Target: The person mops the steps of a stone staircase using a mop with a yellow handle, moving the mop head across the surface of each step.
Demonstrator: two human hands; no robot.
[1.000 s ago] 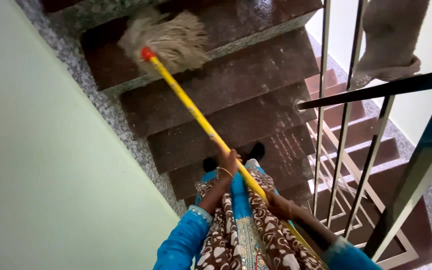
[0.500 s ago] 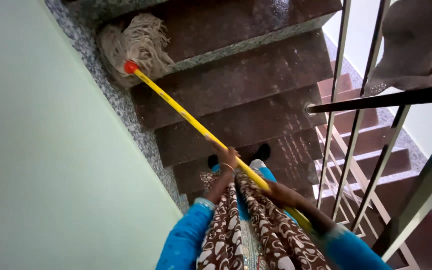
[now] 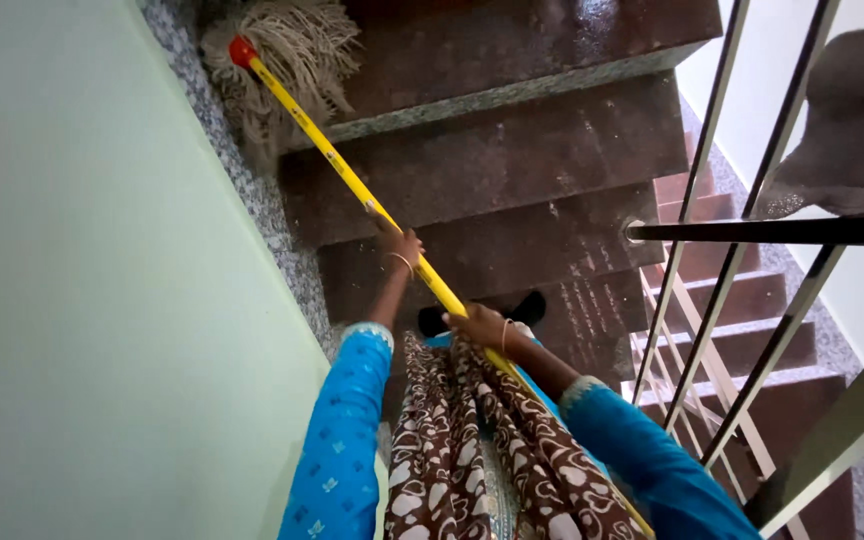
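A mop with a yellow handle (image 3: 337,160) and a red collar ends in a beige string head (image 3: 287,50) resting on an upper dark-brown stone step, against the wall side. My left hand (image 3: 399,246) grips the handle farther up, arm stretched out, a bangle on the wrist. My right hand (image 3: 480,325) holds the handle lower down, close to my body. Both sleeves are blue, and a brown-and-white patterned cloth hangs down in front of me.
Dark-brown stone stairs (image 3: 512,160) with speckled grey edging run up and down. A pale green wall (image 3: 92,300) stands on the left. A metal railing (image 3: 752,230) with thin bars is on the right, with a grey cloth (image 3: 852,120) draped over it.
The mop head has slid left and farther up the step toward the wall. My left hand has reached farther along the handle, arm extended.
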